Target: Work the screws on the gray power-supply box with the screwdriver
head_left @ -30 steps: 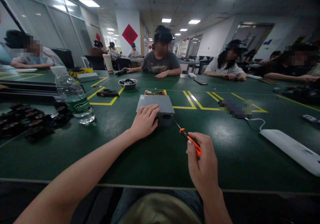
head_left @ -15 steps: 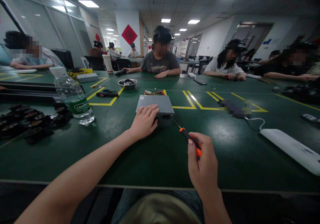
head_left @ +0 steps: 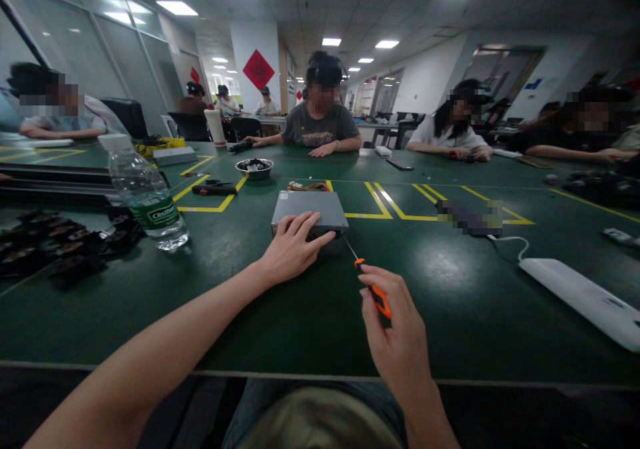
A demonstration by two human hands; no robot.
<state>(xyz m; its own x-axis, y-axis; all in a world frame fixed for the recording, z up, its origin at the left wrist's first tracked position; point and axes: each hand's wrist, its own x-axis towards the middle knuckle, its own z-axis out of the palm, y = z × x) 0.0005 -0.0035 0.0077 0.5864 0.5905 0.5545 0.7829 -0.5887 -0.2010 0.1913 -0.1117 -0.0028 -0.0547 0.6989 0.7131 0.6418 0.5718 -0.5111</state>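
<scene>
A grey power supply unit (head_left: 313, 207) lies on the green table, its front face turned towards me and its coloured cables at the far side. My left hand (head_left: 293, 241) rests on it with spread fingers, the thumb stretched along the front face and partly covering the socket there. In my right hand (head_left: 395, 315) is a screwdriver (head_left: 381, 301) with an orange and black handle, held between thumb and fingers. Its thin shaft points up and left, with the tip at the right end of the front face. Whether the tip sits in a screw cannot be made out.
Left of the unit stand a water bottle (head_left: 155, 202) and a heap of black parts (head_left: 65, 242). Behind are a metal bowl (head_left: 255, 169) and a black tool (head_left: 215, 187). A white power bank (head_left: 580, 299) with a cable lies right. Co-workers sit across the table.
My left thumb has stretched right across the unit's front face. My right hand has shifted slightly left, its fingers changing position on the screwdriver handle. The unit stays in place.
</scene>
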